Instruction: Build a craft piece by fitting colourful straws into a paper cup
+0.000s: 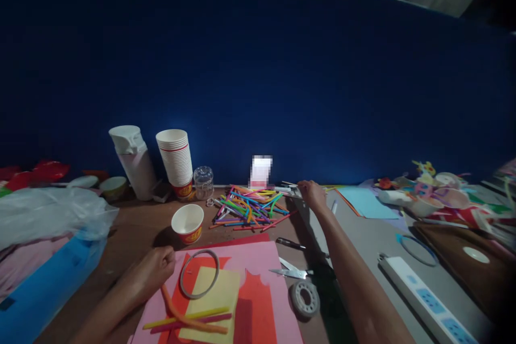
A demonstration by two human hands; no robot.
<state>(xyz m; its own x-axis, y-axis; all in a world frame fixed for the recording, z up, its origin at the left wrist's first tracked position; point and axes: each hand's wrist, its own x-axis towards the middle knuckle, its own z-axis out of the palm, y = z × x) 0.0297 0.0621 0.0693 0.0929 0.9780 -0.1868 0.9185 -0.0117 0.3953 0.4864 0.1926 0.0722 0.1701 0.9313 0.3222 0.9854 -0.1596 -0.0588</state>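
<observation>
My left hand (155, 267) rests on the table with fingers curled, at the left edge of a pink sheet (258, 258). On the sheet lie red and yellow papers (220, 293), a grey ring (199, 274) and a few coloured sticks (189, 320). I cannot make out anything held in that hand. My right hand (312, 194) reaches far across the table, fingers bent down near some pens (288, 187) beside a heap of coloured sticks (250, 207). Whether it grips anything is not clear.
A single paper cup (188, 222), a stack of cups (176, 161), a white jug (131, 158) and a small jar (203, 181) stand at the back. Scissors (291, 271), a tape roll (305, 297), a power strip (423, 301), a plastic bag (48, 212) and craft clutter (439, 193) surround the sheets.
</observation>
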